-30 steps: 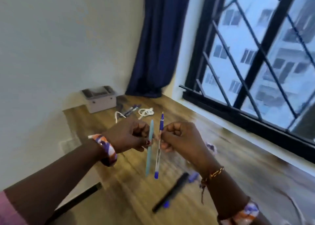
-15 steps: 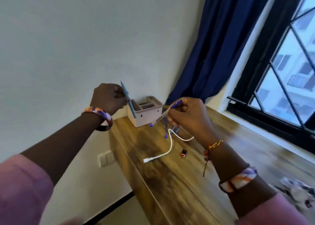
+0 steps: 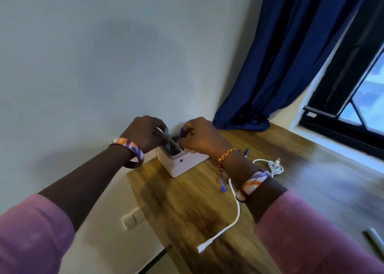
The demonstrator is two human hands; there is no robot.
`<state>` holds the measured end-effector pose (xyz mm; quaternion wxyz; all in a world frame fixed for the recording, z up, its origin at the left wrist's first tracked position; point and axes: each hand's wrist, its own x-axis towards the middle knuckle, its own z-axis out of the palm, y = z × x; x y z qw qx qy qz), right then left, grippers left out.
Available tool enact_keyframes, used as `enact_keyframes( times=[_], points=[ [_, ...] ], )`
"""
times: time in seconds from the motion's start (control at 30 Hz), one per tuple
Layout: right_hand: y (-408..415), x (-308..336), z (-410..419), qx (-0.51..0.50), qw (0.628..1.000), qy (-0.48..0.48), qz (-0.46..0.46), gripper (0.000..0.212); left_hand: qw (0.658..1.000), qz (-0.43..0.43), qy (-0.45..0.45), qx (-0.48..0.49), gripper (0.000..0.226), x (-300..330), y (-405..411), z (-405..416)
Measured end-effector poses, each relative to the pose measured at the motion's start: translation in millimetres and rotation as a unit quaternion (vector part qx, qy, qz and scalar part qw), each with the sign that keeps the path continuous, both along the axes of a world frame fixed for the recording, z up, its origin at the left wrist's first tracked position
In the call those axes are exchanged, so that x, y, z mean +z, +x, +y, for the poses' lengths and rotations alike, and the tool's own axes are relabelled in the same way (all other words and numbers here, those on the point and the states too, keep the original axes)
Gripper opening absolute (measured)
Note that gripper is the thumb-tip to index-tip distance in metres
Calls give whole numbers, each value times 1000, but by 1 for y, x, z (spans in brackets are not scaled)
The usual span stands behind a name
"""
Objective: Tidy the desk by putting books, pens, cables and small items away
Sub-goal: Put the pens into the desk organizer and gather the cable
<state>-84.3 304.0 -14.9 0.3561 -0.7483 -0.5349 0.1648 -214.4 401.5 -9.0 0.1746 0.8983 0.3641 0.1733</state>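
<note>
A white desk organiser (image 3: pixel 182 163) stands at the far left corner of the wooden desk (image 3: pixel 191 209), against the wall. My left hand (image 3: pixel 145 133) grips a light blue pen (image 3: pixel 168 142) whose lower end reaches down into the organiser. My right hand (image 3: pixel 199 136) pinches a blue pen (image 3: pixel 181 132) just over the organiser's opening. A white cable (image 3: pixel 234 215) trails across the desk under my right forearm, its far end coiled (image 3: pixel 275 166). More blue pens (image 3: pixel 222 185) lie on the desk beside my right wrist.
A dark blue curtain (image 3: pixel 280 66) hangs at the back right, its hem on the desk. A black-framed window (image 3: pixel 353 99) runs along the right. A wall switch (image 3: pixel 133 218) sits below the desk's left edge. A pale object (image 3: pixel 374 239) lies blurred at the right.
Both hands have come together over the organiser. Each pen has dropped from in front of the wall to the organiser's opening, the light blue one now dipping inside.
</note>
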Motion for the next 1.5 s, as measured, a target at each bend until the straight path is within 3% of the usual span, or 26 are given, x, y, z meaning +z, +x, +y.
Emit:
enact_keyframes(
  times=[0.07, 0.17, 0.23, 0.3, 0.37, 0.47, 0.57, 0.77, 0.93, 1.0, 1.03, 1.17, 1.3, 1.43, 1.5],
  points=[
    [11, 3, -7, 9, 999, -20, 32, 18, 999, 0, -25, -21, 39, 1, 0, 3],
    [40, 13, -26, -19, 998, -30, 50, 20, 992, -75, 92, -44, 50, 13, 10, -17],
    [64, 18, -44, -73, 996, -17, 44, 15, 975, -156, 121, -100, 41, 26, 27, -42],
    [83, 13, -60, -139, 990, -1, 31, 8, 965, -181, 67, -179, 27, 29, 49, -65],
    [99, 1, -75, -202, 979, -6, 3, 4, 967, -108, 20, -232, 25, 17, 80, -75],
    [112, -29, -91, -243, 968, -58, -33, 9, 963, 91, -16, -251, 28, -21, 135, -78],
    [117, -64, -97, -256, 964, -74, -22, 14, 938, 242, 17, -248, 34, -61, 171, -80],
    [99, -89, -80, -221, 969, -63, -87, 23, 934, 288, -19, -209, 48, -74, 194, -77],
    [108, -105, -57, -262, 958, -91, -69, 12, 893, 382, -65, -230, 28, -60, 186, -73],
    [107, -99, -57, -280, 951, -123, -48, 25, 891, 387, -68, -227, 20, -57, 180, -74],
    [106, -92, -59, -286, 947, -140, -32, 31, 893, 383, -68, -227, 22, -56, 178, -76],
    [112, -85, -63, -296, 939, -146, 99, 17, 906, 340, -116, -222, 32, -53, 166, -83],
    [113, -37, -60, -290, 939, -18, 186, 16, 956, 165, -153, -189, 30, -4, 158, -78],
    [80, 40, -57, -215, 936, 102, 259, 13, 964, 0, -213, -160, 17, 62, 133, -39],
    [61, 60, -49, -166, 943, 116, 265, 9, 974, -52, -189, -112, 16, 79, 107, -14]
  ],
)
